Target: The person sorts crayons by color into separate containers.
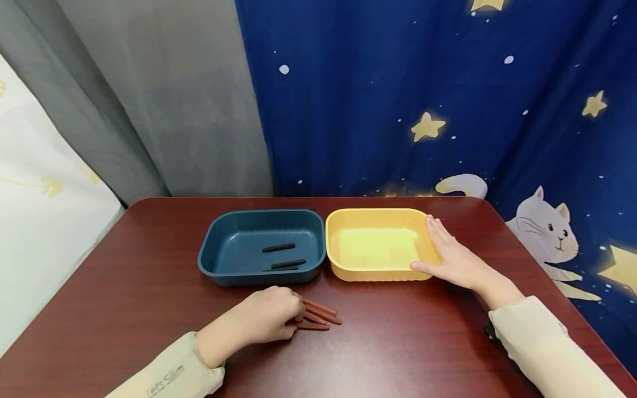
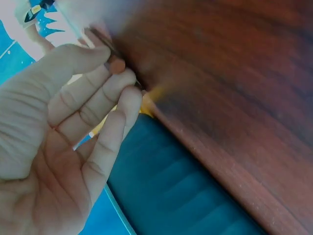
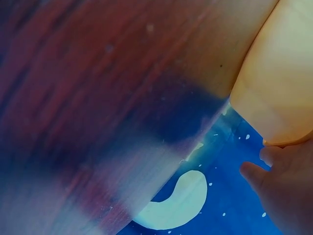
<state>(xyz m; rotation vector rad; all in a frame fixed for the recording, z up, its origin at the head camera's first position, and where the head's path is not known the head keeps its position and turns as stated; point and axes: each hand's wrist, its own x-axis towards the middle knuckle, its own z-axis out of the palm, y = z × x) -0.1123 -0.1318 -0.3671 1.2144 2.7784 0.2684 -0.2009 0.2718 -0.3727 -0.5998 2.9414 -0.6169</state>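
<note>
Several slim reddish-brown crayon-like sticks lie on the table in front of the two bins. My left hand is over their left ends with its fingers curled. In the left wrist view, its thumb and fingertips pinch one reddish-brown stick, whose round end faces the camera. My right hand rests on the right side of the yellow bin, fingers straight along the rim and thumb at the front corner. Black sticks of similar shape lie inside the dark blue bin.
The two bins stand side by side near the back of the dark red wooden table. Behind it hang a grey curtain and a blue curtain with stars and a cat. White patterned cloth hangs at the left.
</note>
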